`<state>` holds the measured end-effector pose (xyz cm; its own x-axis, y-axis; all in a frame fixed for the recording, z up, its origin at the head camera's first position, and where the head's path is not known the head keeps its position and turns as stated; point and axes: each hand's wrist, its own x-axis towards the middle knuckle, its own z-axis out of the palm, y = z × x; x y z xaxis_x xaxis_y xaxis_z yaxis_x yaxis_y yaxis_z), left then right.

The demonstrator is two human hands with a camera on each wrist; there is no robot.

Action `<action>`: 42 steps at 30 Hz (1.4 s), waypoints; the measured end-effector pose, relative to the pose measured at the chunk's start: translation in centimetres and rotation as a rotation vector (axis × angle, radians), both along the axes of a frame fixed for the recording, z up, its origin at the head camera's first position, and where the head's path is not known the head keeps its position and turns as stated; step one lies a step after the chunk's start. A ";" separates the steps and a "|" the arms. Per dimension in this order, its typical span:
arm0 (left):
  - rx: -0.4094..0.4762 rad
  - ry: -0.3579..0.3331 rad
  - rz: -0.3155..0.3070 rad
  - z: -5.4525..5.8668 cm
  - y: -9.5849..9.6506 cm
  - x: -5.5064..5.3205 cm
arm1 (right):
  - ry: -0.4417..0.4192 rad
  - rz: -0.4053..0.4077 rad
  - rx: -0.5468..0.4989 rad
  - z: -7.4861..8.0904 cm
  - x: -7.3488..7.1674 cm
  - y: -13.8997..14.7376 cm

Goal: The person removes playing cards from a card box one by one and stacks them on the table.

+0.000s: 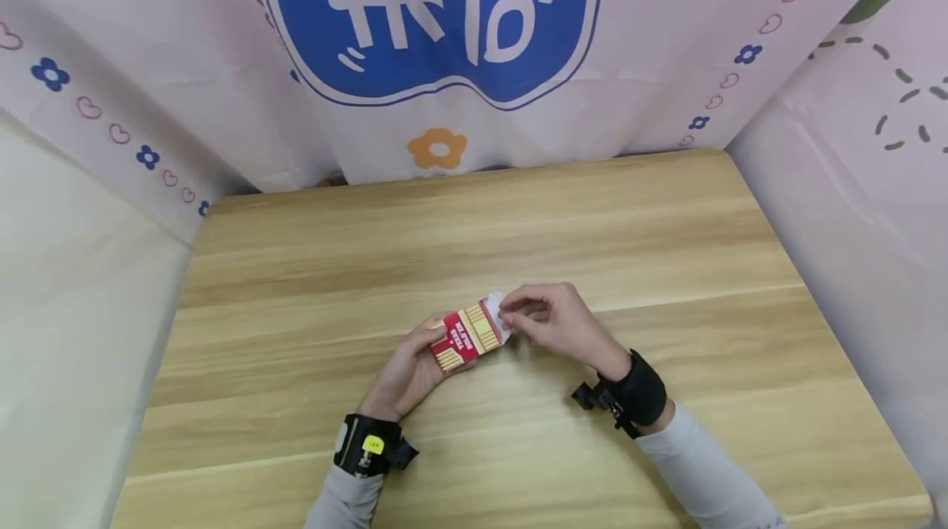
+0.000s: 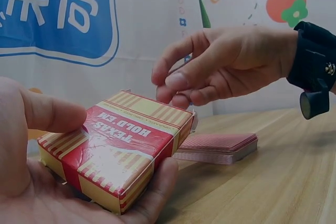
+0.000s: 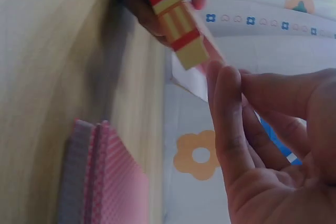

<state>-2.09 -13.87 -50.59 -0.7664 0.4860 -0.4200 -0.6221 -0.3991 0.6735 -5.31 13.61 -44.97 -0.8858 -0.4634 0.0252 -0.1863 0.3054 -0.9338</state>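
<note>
A red and yellow playing card box (image 1: 465, 336), printed TEXAS HOLD'EM, is tilted above the table. My left hand (image 1: 411, 373) grips its lower end, thumb on the printed face and fingers underneath. The far end shows a white flap (image 1: 494, 307). My right hand (image 1: 557, 323) is at that end, thumb and index finger pinching the flap's edge; the exact contact is partly hidden. In the left wrist view, a stack of red-backed playing cards (image 2: 218, 147) lies on the table beyond the box. The right wrist view shows this card stack (image 3: 113, 182) too, beneath my right hand.
The wood-grain table (image 1: 296, 266) reaches to a white printed curtain (image 1: 518, 130) at the back. Pale fabric also hangs along both sides. Black camera straps sit on the left wrist (image 1: 366, 445) and right wrist (image 1: 640, 389).
</note>
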 end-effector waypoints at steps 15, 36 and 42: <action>-0.012 0.016 -0.034 0.3 -0.1 0.4 | 0.056 -0.055 0.042 -1.3 0.9 -0.9; -0.025 0.040 -0.029 0.4 -0.4 0.6 | -0.033 -0.075 0.064 -1.7 1.0 -1.8; -0.020 0.040 -0.030 0.3 -0.5 0.7 | -0.051 -0.070 0.066 -1.7 1.1 -1.6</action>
